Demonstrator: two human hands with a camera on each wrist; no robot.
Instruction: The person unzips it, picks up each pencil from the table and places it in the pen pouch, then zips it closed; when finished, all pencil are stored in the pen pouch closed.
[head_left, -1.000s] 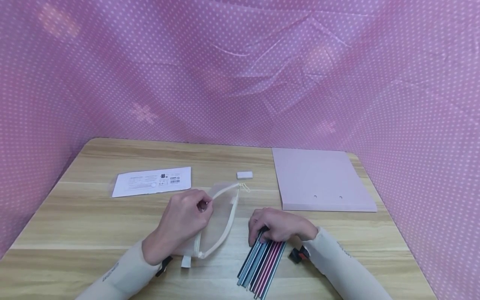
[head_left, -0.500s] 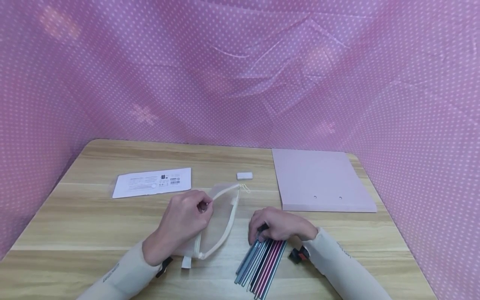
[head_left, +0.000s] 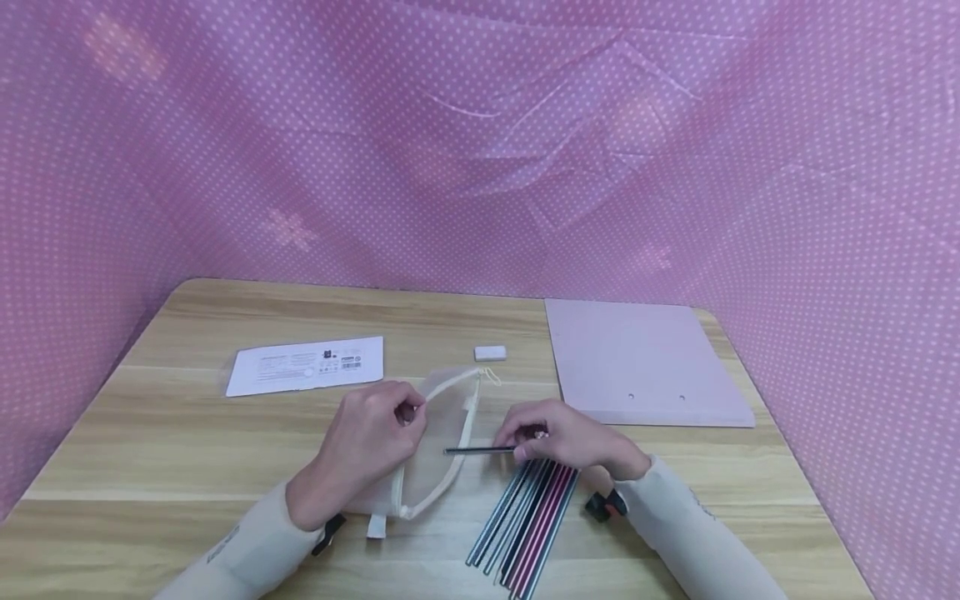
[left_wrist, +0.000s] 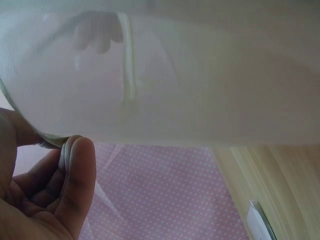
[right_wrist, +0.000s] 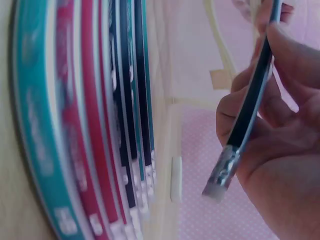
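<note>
My left hand (head_left: 371, 429) pinches the upper edge of a pale see-through zip pouch (head_left: 435, 477), whose mouth gapes toward the right. Sheer fabric of that pouch (left_wrist: 215, 95) fills most of the left wrist view. Between thumb and fingers, my right hand (head_left: 573, 435) holds a dark pencil (head_left: 480, 451), its far end over the pouch's opening. The right wrist view shows this pencil's metal ferrule and eraser end (right_wrist: 221, 175) sticking out behind the fingers. Below the right hand, several teal, dark and red pencils (head_left: 525, 525) lie fanned on the table.
A white printed packet (head_left: 306, 367) lies at the left back. Beyond the pouch is a small white block (head_left: 491, 353). A pale pink folder (head_left: 648, 358) with two holes covers the right back. Pink dotted cloth (head_left: 480, 167) hangs behind and beside the wooden table (head_left: 187, 467).
My right hand has lifted one pencil from the bunch and turned it sideways, pointing left to the pouch. The left hand and pouch stay nearly where they were.
</note>
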